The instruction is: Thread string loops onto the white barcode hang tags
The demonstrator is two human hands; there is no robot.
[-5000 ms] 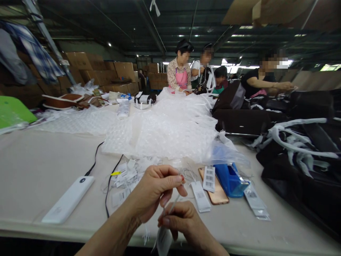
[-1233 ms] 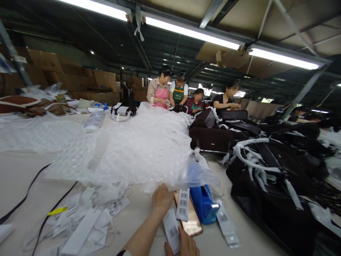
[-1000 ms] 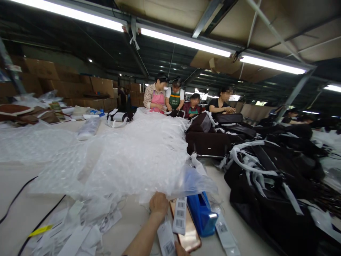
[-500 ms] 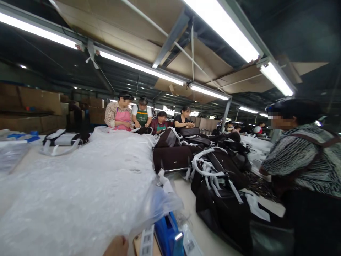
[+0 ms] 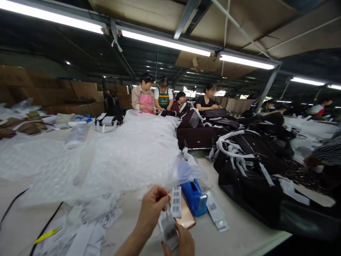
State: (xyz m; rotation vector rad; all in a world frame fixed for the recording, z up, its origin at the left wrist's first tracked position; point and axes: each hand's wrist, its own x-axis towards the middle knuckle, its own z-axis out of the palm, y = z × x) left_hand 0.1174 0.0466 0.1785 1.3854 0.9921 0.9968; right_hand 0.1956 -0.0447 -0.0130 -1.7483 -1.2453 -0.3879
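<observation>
My left hand (image 5: 152,204) is closed in a pinch at the upper end of a small clear plastic packet (image 5: 169,230) with a grey-white printed piece inside. My right hand (image 5: 183,241) grips the packet's lower right side with thumb and fingers. The packet is blurred, and a thin strand seems to run up from it to the left fingertips. Just beyond lies a gold phone (image 5: 188,217) with a strip of barcode labels (image 5: 176,202) across it. Beside the phone stands a blue tape dispenser (image 5: 195,197), and right of that lie flat barcoded packets (image 5: 217,213).
White bubble wrap (image 5: 128,153) covers the table's middle and left. Dark handbags (image 5: 247,192) with white-wrapped handles are piled on the right. Paper scraps (image 5: 87,227) and a black strap lie front left. Several co-workers stand behind the table; a co-worker's arm shows at right.
The view has swung right to left and tilted down, bringing both my hands and the packet into sight. Before, only part of one hand showed at the bottom edge.
</observation>
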